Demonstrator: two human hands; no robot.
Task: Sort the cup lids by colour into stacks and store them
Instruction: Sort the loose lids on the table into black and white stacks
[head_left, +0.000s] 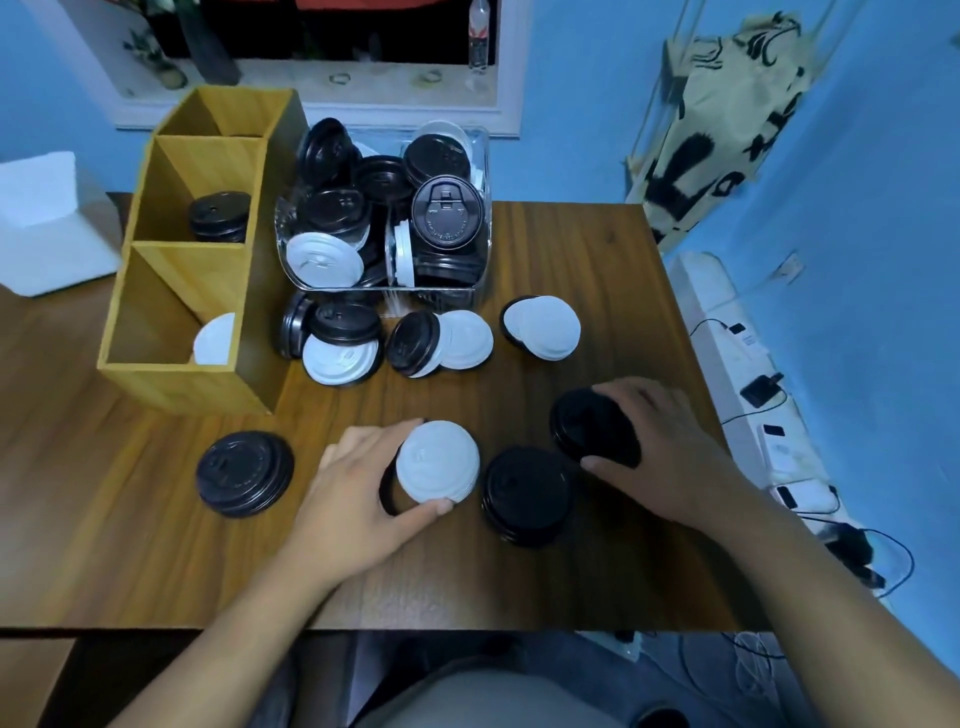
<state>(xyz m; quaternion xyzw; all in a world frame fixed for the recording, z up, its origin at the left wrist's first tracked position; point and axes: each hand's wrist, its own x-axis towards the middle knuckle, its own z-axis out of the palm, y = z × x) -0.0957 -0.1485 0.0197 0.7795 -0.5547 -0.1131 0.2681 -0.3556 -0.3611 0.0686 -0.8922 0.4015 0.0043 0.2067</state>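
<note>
Left hand (358, 483) grips white lid (437, 461); right hand (660, 441) grips black lid (592, 428).

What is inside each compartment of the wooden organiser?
In the wooden organiser, the middle compartment holds stacked black lids; the nearest, a white lid half hidden by its wall. The farthest one's floor is hidden.
</note>
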